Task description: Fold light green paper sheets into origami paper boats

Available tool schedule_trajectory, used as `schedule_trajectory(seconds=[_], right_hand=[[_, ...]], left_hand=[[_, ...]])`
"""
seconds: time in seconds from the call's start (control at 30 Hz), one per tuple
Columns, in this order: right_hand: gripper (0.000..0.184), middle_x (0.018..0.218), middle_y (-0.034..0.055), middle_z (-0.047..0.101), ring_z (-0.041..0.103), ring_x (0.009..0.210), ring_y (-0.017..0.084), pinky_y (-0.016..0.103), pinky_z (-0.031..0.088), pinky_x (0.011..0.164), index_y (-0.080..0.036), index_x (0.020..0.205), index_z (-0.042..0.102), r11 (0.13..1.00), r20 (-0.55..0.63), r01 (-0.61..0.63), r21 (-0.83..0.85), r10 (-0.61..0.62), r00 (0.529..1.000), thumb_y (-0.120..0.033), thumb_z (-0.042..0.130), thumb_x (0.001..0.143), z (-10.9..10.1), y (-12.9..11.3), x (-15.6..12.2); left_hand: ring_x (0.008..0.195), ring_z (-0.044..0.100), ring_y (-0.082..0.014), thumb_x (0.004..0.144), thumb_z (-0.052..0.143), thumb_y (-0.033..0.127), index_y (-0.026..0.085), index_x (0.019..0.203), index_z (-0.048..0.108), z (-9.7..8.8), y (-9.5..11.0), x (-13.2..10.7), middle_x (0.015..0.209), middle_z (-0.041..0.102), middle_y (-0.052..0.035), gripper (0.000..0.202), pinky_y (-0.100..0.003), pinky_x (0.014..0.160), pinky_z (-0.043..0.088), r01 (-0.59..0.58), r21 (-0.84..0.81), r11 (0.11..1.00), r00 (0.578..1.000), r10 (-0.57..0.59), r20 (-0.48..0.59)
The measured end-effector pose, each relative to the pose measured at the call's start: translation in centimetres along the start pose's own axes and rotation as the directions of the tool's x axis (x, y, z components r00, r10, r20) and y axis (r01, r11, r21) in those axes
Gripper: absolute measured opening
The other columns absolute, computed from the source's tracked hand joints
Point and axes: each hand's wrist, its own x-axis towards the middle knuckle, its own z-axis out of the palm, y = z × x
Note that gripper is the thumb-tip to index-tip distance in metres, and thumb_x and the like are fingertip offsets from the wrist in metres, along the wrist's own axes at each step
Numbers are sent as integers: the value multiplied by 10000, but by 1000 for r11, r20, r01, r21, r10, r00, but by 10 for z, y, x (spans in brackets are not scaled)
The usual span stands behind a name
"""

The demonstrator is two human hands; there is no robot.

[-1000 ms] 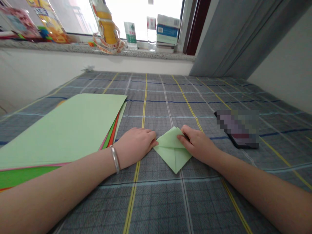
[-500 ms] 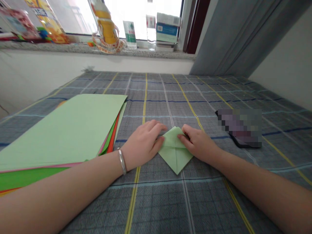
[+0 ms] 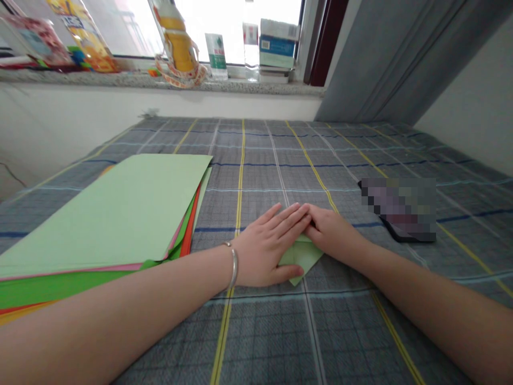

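Observation:
A folded piece of light green paper (image 3: 308, 255) lies on the checked cloth, its lower corner pointing toward me. My left hand (image 3: 274, 246), with a silver bangle at the wrist, rests flat over the left and upper part of the paper, fingers stretched out and thumb near the lower corner. At the paper's upper right edge, my right hand (image 3: 331, 230) has its fingers curled in and pinches the paper. The fingertips of both hands meet at the top, and most of the paper is hidden beneath them.
To the left lies a stack of coloured paper sheets (image 3: 120, 208), light green on top. A phone-like dark-edged object (image 3: 401, 211), blurred out, lies at the right. Along the windowsill (image 3: 240, 86) stand a yellow bottle (image 3: 180, 51), a tube (image 3: 217, 56), boxes (image 3: 277, 48) and snack bags (image 3: 82, 35).
My left hand has moved right from the paper's left edge and flattened over it, covering most of it. My right hand stays at the paper's right side.

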Motion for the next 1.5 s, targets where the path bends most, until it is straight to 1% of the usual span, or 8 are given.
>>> schedule_trajectory(seconds=[0.17,0.3,0.4,0.53,0.83,1.03,1.37,1.5], right_hand=[[189,739,23,603,523,644,144,270,372,582,-193,790,520,990,169,-89,112,69,983,-349,457,876,-14,7,0],[268,682,-7,547,470,597,120,252,353,532,-186,761,534,951,412,-180,252,64,909,-449,548,812,-30,15,-2],[285,605,-33,465,403,555,107,253,303,506,-191,673,512,959,494,-202,199,80,866,-445,563,793,-38,17,-3],[299,591,-29,477,411,556,113,264,286,512,-189,656,545,971,484,-215,101,141,864,-455,545,792,-39,17,-1],[227,571,-20,542,427,524,113,261,291,480,-190,706,645,976,559,-218,3,179,810,-407,597,749,-49,17,-1],[235,589,-2,599,492,537,132,266,308,484,-199,703,669,975,540,-187,-123,224,812,-406,579,766,-53,15,-3],[217,668,17,667,570,602,160,273,349,520,-200,761,677,971,544,-154,-185,232,807,-364,538,788,-57,8,-6],[211,694,18,664,577,632,164,270,352,525,-199,754,642,966,523,-158,-203,244,817,-385,548,785,-57,9,-5]], left_hand=[[1450,30,-268,839,487,586,99,1490,108,3,-1,1,1565,85,-128,897,-471,1169,65,70,-16,997,994,-69,84],[1445,53,-294,828,492,595,121,1492,131,0,-1,2,1566,83,-131,893,-493,1161,75,105,-10,994,987,-103,125],[1439,70,-326,844,475,584,237,1498,124,0,0,2,1575,69,-73,819,-550,1136,104,77,-17,997,991,-75,108],[1439,50,-329,879,440,535,296,1479,198,0,0,2,1570,134,-5,689,-581,1125,93,38,-13,999,994,-37,106],[1437,86,-310,891,414,529,251,1479,218,0,-1,1,1556,203,-17,679,-554,1138,101,38,-13,999,994,-37,104],[1424,126,-349,908,393,529,330,1464,243,0,-2,2,1552,220,-20,609,-598,1107,143,20,-4,1000,993,-20,117],[1416,146,-357,886,420,550,284,1468,250,1,0,2,1546,238,-44,663,-590,1110,160,46,5,999,993,-46,104],[1412,163,-363,906,395,537,334,1457,264,-1,0,1,1539,253,-45,601,-605,1095,173,19,11,1000,995,-20,96]])
